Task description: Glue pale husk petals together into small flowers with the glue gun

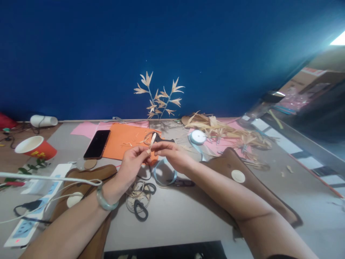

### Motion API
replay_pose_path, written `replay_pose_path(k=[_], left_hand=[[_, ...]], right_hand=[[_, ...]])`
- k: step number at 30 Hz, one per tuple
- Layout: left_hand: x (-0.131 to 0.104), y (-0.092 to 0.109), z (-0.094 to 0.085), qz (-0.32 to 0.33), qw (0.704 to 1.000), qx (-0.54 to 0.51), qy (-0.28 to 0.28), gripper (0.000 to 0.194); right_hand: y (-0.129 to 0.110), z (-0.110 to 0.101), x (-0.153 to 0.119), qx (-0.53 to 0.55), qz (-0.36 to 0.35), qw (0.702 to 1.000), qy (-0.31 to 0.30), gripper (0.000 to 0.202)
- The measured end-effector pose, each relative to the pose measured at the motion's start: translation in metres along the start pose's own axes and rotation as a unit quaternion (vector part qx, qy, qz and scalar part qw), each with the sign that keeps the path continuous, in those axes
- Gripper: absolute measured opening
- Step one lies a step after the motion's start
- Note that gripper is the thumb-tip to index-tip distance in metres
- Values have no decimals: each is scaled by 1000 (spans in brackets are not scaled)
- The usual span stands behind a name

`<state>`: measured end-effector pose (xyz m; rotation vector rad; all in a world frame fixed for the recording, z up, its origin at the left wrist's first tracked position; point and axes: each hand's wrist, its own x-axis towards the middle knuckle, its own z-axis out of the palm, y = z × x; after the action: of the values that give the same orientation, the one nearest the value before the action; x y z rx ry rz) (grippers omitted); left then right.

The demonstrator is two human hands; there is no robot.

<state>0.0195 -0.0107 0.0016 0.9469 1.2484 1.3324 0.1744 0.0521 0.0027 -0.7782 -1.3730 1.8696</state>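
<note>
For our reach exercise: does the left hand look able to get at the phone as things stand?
Probably yes: only the orange sheet lies between the left hand and phone, though that hand pinches a pale strip.

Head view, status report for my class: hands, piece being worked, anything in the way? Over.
Left hand pinching pale strip. Right hand alongside, contact unclear. Possibly in the way: blue ribbon loop, black-handled scissors, just below in view.

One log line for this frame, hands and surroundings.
Left hand: pinching pale husk-like strip | Right hand: beside strip, contact unclear | Nearby: black-handled scissors, ribbon spool, smartphone
</note>
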Motion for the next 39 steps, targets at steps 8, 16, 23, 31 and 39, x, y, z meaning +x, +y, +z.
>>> replay_pose_path(k=[8, 16, 23, 31, 39], left_hand=[[0, 0, 0, 3, 1000, 1, 2, 21], [1, -4, -1, 12, 1000, 0, -2, 20], [-1, -2, 0, -1, 1000, 10, 9, 20], [-1, 0, 1, -1, 1000, 4, 11, 20], [-1, 2, 2, 6, 1000, -14, 24, 26]], right_hand=[[0, 0, 0, 5, 1, 1000, -2, 21], [-1, 1, -1, 0, 1, 1000, -5, 22], [-1, 1, -2, -2, 5, 1000, -6, 23], [-2, 1, -2, -2, 2, 1000, -9, 23], [-5, 2, -3, 2, 1, 1000, -4, 22]])
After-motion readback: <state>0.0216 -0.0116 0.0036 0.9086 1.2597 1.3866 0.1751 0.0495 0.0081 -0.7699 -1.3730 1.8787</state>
